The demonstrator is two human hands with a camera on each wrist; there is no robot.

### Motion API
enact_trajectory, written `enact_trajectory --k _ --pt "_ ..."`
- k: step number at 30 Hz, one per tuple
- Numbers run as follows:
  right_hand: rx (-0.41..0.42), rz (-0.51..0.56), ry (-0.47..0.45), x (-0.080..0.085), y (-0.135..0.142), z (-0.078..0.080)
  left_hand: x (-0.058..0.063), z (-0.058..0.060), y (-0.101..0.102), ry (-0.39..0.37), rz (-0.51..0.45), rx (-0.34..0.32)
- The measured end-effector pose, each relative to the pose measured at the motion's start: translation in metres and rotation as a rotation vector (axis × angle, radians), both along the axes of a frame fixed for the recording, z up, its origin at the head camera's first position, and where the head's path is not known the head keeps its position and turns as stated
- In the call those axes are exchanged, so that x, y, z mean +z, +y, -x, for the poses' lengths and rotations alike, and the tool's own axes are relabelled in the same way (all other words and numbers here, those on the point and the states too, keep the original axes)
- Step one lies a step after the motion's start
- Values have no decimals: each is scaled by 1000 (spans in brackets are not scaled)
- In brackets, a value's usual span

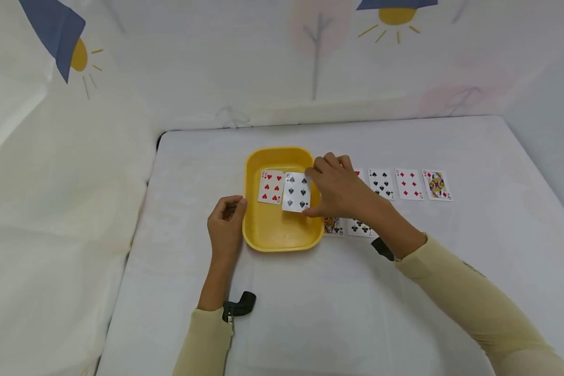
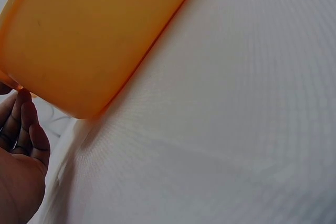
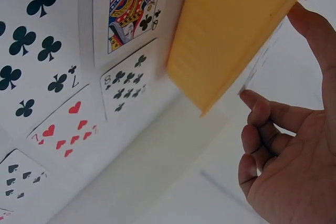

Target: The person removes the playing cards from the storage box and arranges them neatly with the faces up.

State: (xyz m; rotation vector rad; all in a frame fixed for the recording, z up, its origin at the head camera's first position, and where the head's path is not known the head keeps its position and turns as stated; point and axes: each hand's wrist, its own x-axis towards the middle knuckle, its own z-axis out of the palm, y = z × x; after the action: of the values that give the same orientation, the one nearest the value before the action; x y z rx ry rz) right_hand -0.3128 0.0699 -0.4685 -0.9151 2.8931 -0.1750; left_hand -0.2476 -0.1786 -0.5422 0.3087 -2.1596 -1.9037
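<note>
My right hand (image 1: 340, 189) holds the six of spades (image 1: 295, 192) by its right side, over a yellow plastic tray (image 1: 282, 232). Thumb and fingertips pinch opposite corners of that card. In the right wrist view only a thin strip of the card (image 3: 257, 62) shows behind the tray wall. A six of hearts (image 1: 271, 186) lies face up in the tray, left of the spade. At the tray's left rim, my left hand (image 1: 225, 227) pinches the edge between thumb and curled fingers. The left wrist view has this hand (image 2: 23, 156) beside the tray's outer wall (image 2: 100, 35).
Right of the tray, face-up cards lie in rows: seven of spades (image 1: 381, 184), six of diamonds (image 1: 409, 184), a red face card (image 1: 436, 185), seven of clubs (image 1: 360, 228). My right forearm partly covers them. The queen of clubs (image 3: 137, 6) lies close to the tray wall.
</note>
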Motion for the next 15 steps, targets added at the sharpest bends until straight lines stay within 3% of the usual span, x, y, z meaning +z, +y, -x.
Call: enact_trajectory --k 6,15 --pt "-19 14 -5 5 11 -7 -28 8 -6 6 3 21" --pt "-38 40 -2 6 31 -16 -29 7 -5 23 3 18"
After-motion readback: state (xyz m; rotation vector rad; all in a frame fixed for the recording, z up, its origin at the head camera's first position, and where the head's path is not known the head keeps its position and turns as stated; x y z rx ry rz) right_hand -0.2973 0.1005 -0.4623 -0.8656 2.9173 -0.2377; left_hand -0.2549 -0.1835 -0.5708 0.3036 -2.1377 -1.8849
